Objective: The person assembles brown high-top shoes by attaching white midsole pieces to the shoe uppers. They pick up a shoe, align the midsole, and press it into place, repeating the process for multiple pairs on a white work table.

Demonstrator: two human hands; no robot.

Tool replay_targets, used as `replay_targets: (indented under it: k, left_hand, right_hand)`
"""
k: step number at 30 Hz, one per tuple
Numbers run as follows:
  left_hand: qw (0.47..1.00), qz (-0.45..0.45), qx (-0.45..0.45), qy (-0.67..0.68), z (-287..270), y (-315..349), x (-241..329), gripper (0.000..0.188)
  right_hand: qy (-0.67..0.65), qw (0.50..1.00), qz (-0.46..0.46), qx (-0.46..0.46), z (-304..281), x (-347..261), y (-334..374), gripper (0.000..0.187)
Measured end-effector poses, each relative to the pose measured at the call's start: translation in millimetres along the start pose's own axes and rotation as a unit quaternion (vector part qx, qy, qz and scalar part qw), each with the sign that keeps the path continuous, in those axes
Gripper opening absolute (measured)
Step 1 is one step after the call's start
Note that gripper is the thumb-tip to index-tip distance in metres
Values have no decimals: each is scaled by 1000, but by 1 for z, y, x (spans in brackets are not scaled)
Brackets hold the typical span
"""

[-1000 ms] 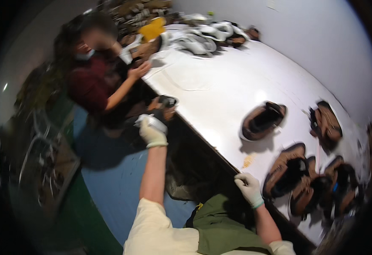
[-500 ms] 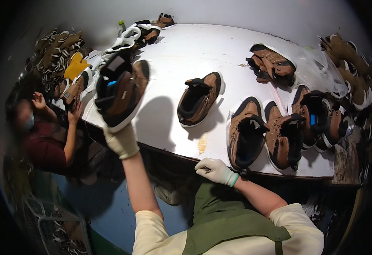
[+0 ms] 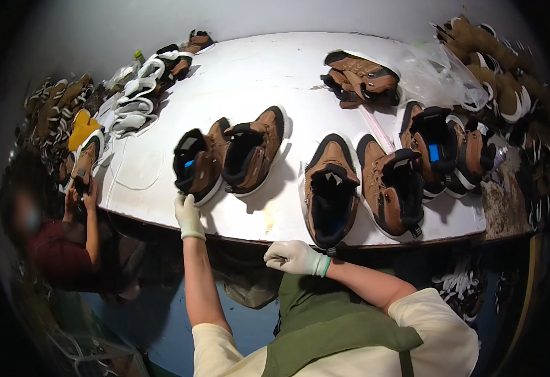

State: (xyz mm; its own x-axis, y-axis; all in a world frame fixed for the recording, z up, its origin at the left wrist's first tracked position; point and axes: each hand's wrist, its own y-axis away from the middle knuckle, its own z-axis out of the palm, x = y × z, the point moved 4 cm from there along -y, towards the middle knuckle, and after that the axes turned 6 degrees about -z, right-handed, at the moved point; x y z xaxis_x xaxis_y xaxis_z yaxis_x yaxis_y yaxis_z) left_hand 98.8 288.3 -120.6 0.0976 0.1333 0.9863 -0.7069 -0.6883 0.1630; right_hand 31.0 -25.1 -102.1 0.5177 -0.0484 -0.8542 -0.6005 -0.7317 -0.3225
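My left hand, in a pale glove, has its fingers at the heel of a brown-and-black shoe with a blue patch inside. That shoe rests on the white table beside a second brown shoe, the two nearly touching, toes pointing away from me. Gloved too, with a green cuff, my right hand is curled at the table's front edge; what its fingers hold, if anything, is hidden. Closest to it on the table is a brown shoe with a white sole, and another shoe stands to its right.
More shoes stand at the right, with one lying on its side farther back near a clear plastic bag. White soles line the table's left side. A masked co-worker handles a shoe at the left. Brown uppers are piled far right.
My left hand has lowered the raised shoe onto the table beside the other one. The whole view has shifted somewhat. My right hand stays curled at the table edge.
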Motion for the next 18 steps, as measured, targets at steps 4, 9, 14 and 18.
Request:
replay_targets:
  k: [4,9,14,18]
  left_hand:
    - [901,328,123,-255,31,79,55,56]
    - [708,597,41,-375,103,123,76,67]
    - [716,505,91,-474,132,86,62,49]
    - [716,476,128,-494,130,60,66,48]
  right_hand:
    - [-41,999,-10,-8,-7,-17,25,12]
    - [-33,999,-34,14,-49,-65,66,11]
    - [24,987,-57,151,-98,-82,99,14]
    - [61,974,4,220,-114,-70,122,16]
